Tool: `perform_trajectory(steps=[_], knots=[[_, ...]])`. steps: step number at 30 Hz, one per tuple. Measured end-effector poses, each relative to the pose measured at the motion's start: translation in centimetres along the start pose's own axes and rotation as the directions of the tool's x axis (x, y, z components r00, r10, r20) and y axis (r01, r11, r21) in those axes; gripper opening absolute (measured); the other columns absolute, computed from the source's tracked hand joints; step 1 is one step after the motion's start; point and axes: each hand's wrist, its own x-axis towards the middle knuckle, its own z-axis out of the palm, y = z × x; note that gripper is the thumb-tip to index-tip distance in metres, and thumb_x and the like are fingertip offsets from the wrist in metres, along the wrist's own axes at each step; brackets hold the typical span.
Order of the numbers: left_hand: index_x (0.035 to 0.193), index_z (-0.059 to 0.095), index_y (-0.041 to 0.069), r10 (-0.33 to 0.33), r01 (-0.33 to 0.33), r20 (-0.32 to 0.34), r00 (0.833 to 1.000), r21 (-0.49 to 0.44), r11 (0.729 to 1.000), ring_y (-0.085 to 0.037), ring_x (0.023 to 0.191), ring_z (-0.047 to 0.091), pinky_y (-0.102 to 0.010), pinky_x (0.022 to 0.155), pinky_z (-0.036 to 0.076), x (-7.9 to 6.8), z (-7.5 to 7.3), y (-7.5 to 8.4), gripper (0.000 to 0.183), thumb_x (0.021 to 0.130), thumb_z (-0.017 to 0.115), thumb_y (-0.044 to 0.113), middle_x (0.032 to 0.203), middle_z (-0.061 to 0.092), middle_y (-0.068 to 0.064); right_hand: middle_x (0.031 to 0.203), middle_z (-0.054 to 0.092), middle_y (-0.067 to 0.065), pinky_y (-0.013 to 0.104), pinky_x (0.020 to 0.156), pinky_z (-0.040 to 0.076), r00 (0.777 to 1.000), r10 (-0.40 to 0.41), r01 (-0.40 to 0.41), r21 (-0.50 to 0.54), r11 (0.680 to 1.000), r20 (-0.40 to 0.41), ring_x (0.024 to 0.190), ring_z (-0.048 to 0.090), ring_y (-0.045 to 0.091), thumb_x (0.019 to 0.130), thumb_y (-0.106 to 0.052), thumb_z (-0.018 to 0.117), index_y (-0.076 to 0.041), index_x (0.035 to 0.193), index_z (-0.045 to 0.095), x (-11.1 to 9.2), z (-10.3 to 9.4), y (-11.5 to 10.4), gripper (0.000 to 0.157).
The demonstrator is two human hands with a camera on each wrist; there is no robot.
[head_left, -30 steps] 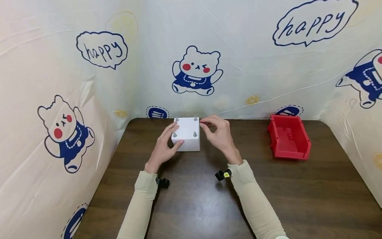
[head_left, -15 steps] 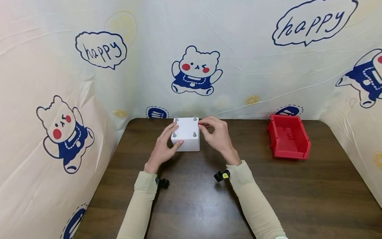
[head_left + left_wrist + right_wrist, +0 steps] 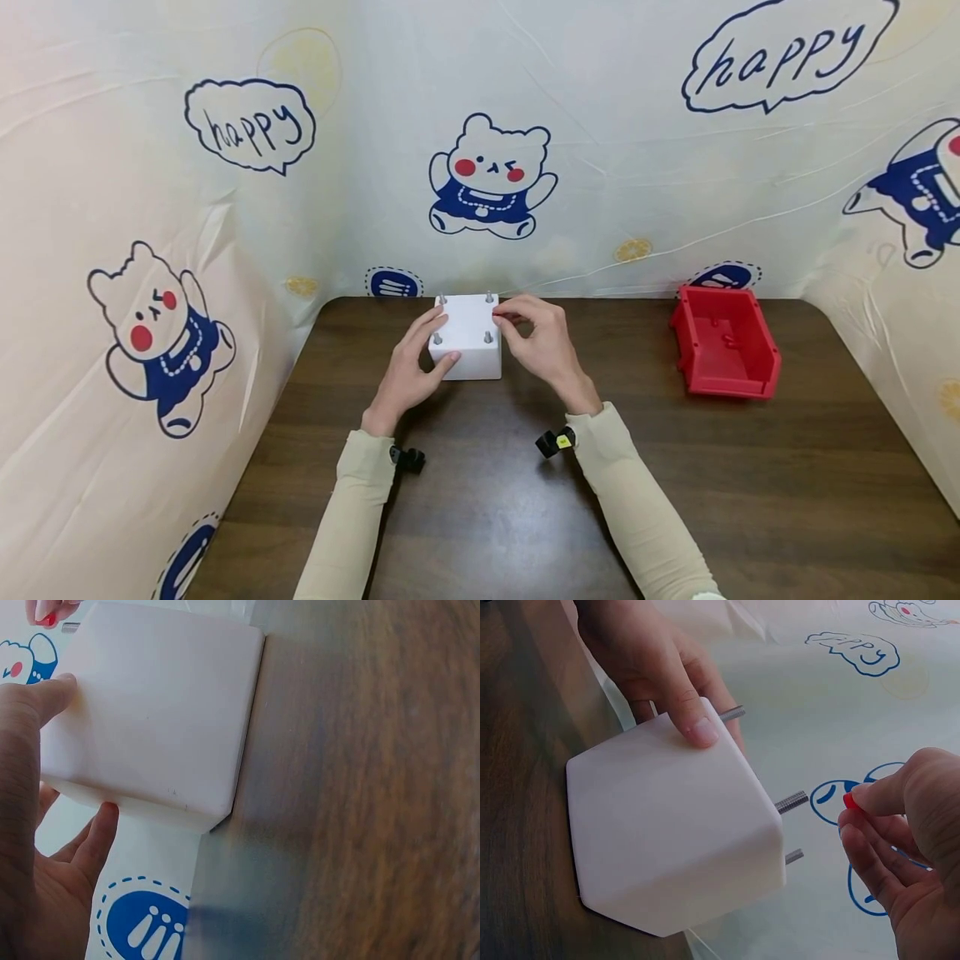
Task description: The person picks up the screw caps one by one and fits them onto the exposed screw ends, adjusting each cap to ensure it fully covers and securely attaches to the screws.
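We see a table with a dark brown top, its wood grain running from side to side in lighter and darker streaks. Both far corners are rounded, and a pale sheen (a reflected light, by the look of it) lies on the near middle. Near the far edge, left of centre, we find a white block standing flat on the wood. Well apart from it, towards the far right corner, we have a red bin, standing upright.

Wht block w/ 4 upright bolts, red pc nr.
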Motion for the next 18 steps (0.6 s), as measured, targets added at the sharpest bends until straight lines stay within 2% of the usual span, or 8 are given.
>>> perform_trajectory(steps=[11,18], knots=[[0.158,0.052,0.024,-0.015,0.015,0.009,1.0,-0.001,1.0,-0.023,0.155,0.042,-0.055,0.124,0.039,-0.06,-0.14,-0.03,0.067,0.098,0.08,0.028,0.171,0.04,0.004,0.104,0.079,0.009,0.033,0.081,0.065,0.999,0.032,-0.031,-0.005,0.999,0.029,0.089,0.074,0.019,0.095,-0.001,0.078,0.0,0.106,0.081,-0.19,0.2,0.01,0.011],[0.158,0.052,0.023,-0.016,0.016,0.008,1.0,-0.002,1.0,-0.024,0.155,0.042,-0.056,0.125,0.039,-0.04,-0.08,-0.03,0.067,0.098,0.08,0.028,0.171,0.04,0.003,0.104,0.078,0.01,0.038,0.082,0.066,0.998,0.038,-0.038,-0.004,0.999,0.048,0.089,0.074,0.02,0.095,-0.001,0.078,0.001,0.106,0.081,-0.17,0.26,-0.09,0.012]])
